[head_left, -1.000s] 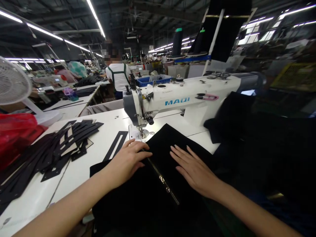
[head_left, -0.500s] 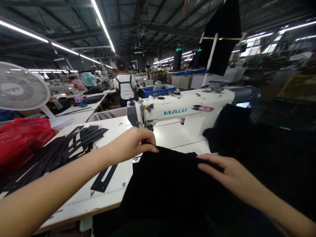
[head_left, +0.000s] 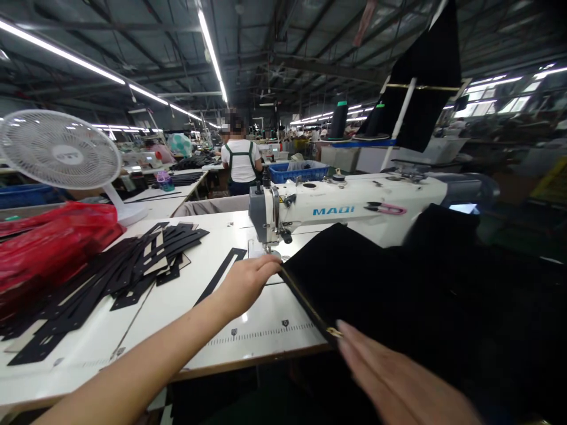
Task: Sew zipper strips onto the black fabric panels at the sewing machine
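Note:
A large black fabric piece (head_left: 354,265) lies over the right side of the sewing machine bed, with a gold zip (head_left: 305,298) along its near edge. My left hand (head_left: 248,280) pinches the fabric's left corner just in front of the presser foot of the white sewing machine (head_left: 341,200). At the zip's lower end is a gold zip pull (head_left: 334,332), right by the fingertips of my right hand (head_left: 394,378). That hand is slightly blurred, its fingers stretched out along the fabric edge; its thumb cannot be made out. A black slotted strip (head_left: 221,274) lies left of the needle.
A heap of black slotted strips (head_left: 128,265) covers the table's left side, beside a red plastic bag (head_left: 57,248) and a white fan (head_left: 66,153). Pink-handled thread snips (head_left: 385,208) rest on the machine arm. A co-worker (head_left: 241,156) stands beyond, facing away.
The fabric has turned and moved onto the machine bed, bringing its zip edge into view. My left hand has its corner near the presser foot; my right hand has come lower and nearer.

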`<state>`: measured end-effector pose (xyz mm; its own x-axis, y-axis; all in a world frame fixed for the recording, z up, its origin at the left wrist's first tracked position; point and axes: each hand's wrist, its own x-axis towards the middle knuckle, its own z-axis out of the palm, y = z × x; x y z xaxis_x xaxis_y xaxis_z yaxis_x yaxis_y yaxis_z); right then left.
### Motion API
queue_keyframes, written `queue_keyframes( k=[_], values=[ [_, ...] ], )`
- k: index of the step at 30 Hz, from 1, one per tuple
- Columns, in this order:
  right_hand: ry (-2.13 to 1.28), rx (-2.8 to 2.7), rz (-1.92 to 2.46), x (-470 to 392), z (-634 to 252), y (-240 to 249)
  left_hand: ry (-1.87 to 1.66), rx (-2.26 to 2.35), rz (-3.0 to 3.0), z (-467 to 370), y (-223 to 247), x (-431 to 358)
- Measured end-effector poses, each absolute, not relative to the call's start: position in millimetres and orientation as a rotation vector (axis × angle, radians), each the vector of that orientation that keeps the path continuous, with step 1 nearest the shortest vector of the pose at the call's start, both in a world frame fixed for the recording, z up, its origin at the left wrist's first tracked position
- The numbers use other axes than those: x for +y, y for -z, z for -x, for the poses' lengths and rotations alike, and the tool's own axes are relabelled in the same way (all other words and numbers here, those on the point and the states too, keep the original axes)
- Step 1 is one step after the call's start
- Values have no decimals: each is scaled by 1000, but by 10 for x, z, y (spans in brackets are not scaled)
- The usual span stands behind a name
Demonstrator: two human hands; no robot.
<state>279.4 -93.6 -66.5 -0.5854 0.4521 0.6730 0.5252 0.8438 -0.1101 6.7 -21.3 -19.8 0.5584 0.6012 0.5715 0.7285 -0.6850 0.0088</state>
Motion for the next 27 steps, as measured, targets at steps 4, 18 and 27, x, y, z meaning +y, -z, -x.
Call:
queue_keyframes(
  k=[4,18,27],
  values=[
    [267,-2414,608,-700,-2426,765,470,-1556,2490,-31,663,-396],
    [-403,-2116,1888,1263,-2773,723,2,-1731,2908,-240,473,-96],
    [35,-2262,1903,1145,-2704,836,-173,-1770,2865,-337,431,-83]
  ],
)
